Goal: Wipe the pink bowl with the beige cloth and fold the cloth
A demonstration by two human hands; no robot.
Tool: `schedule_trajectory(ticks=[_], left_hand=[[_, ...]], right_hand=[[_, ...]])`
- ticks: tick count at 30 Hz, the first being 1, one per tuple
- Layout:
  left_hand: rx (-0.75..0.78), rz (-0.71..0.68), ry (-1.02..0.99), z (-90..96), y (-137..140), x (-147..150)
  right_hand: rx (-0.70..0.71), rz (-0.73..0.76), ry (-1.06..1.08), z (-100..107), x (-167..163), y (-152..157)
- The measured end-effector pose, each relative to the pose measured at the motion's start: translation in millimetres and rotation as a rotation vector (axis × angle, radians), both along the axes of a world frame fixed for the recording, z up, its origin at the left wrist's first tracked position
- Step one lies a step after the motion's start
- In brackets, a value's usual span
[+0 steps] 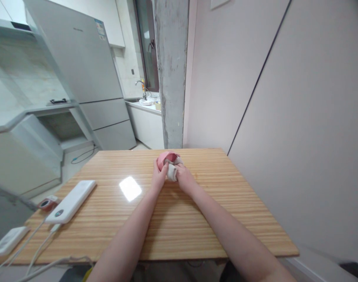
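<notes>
Above the far part of the wooden table (179, 219), my left hand (159, 175) grips a pink bowl (165, 158) by its left side. The bowl is tilted, with its opening turned toward the right. My right hand (183, 177) is closed on a whitish cloth (172, 172), which is bunched against the bowl's opening and hangs down between the hands. Part of the cloth lies within the bowl, and my fingers hide some of it.
At the table's left lie a white power bank (71, 201) with cables, a small reddish round object (46, 204) and a white flat box (9, 241). A grey pillar (172, 70) and a pale wall (234, 58) rise behind. Farther left stands a refrigerator (79, 58).
</notes>
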State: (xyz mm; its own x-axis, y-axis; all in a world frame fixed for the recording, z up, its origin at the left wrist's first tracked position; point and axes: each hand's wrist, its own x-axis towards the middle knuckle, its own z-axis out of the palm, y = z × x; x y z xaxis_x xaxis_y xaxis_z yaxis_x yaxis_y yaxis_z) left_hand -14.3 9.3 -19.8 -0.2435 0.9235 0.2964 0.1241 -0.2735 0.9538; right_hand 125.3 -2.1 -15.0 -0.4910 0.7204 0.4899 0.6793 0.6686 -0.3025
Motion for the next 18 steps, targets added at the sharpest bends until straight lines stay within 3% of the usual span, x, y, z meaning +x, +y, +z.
schedule_trajectory(ticks=[4,10,14,18], left_hand=[[0.02,-0.047,0.171,15.7,-3,-15],[-0.019,-0.085,-0.053,-0.7,-3,8],[0.006,-0.007,0.007,4.5,-1,-1],[0.021,-0.059,-0.003,14.6,-1,-10]], right_hand=[[0.035,0.002,-0.074,-1,2,4],[0.016,-0.131,0.06,-5,2,0],[-0.031,-0.034,0.06,-6,-2,-1],[0.002,0.004,-0.003,-2,-2,-1]])
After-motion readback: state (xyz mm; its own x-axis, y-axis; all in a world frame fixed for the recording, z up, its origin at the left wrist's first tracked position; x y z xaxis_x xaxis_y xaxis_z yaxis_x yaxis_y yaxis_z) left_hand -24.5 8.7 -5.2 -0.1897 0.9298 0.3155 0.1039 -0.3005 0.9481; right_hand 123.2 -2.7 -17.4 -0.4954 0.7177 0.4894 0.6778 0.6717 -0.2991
